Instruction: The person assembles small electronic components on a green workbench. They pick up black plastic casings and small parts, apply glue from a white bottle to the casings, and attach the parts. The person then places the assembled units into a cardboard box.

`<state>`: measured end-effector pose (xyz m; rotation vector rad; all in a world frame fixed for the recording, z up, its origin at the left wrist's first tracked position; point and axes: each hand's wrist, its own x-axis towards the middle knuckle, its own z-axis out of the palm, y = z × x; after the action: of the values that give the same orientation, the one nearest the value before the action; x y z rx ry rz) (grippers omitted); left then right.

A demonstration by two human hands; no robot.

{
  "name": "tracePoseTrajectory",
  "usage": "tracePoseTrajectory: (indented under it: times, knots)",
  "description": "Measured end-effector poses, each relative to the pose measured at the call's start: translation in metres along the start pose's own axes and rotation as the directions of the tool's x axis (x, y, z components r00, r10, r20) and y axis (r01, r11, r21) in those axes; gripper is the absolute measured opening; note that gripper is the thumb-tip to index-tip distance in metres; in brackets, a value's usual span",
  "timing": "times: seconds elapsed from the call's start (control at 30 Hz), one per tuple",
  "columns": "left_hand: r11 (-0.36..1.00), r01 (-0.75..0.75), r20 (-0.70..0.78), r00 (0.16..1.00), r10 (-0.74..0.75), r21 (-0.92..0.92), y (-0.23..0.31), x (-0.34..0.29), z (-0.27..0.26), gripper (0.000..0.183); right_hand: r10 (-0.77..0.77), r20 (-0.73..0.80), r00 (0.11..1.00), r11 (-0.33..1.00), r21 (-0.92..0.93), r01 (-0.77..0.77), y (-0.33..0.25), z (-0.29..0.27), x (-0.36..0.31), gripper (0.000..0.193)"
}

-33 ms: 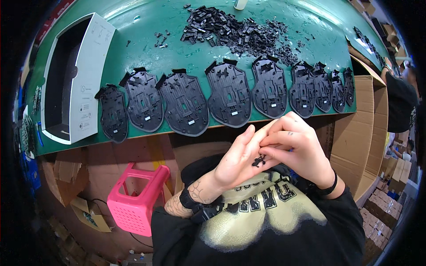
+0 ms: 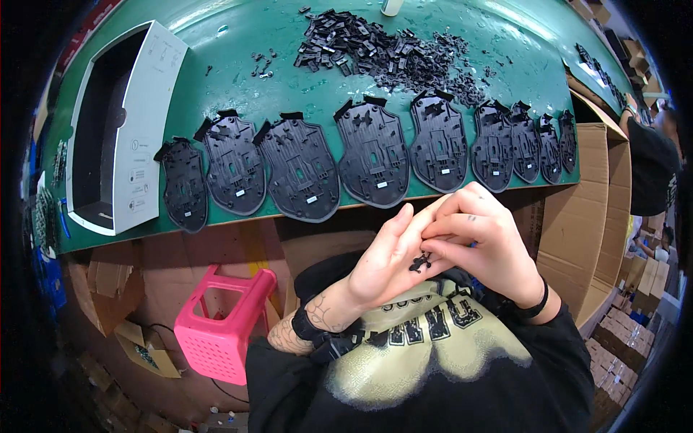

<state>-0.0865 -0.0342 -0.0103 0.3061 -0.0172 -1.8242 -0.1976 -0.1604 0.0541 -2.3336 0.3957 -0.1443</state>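
My left hand is held palm up in front of my body, thumb raised. Several small black plastic parts lie in its palm. Over that palm my right hand is bent in a pinch, thumb against fingers; whatever sits between the fingertips is hidden. Beyond my hands, a row of black plastic mouse-shaped shells lies along the table's near edge, inner sides up. Farther back is a heap of small black plastic pieces, with a few loose small parts to its left.
An open white box with a dark inside stands on the green table at the left. A pink stool is below on the left. An open cardboard carton adjoins the table's right end; another person is farther right.
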Motion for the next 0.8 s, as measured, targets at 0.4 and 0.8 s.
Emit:
tracePoseTrajectory:
  times: [0.4, 0.8]
  knots:
    - [0.995, 0.001, 0.106, 0.994, -0.011, 0.101, 0.01, -0.011, -0.008, 0.077, 0.157, 0.021, 0.987, 0.941, 0.302, -0.156, 0.001, -0.012, 0.018, 0.008]
    - [0.811, 0.035, -0.333, 0.921, 0.2, 0.583, 0.01, -0.004, -0.039, 0.068, 0.144, -0.178, 0.973, 0.979, 0.17, -0.114, 0.026, 0.006, 0.05, 0.013]
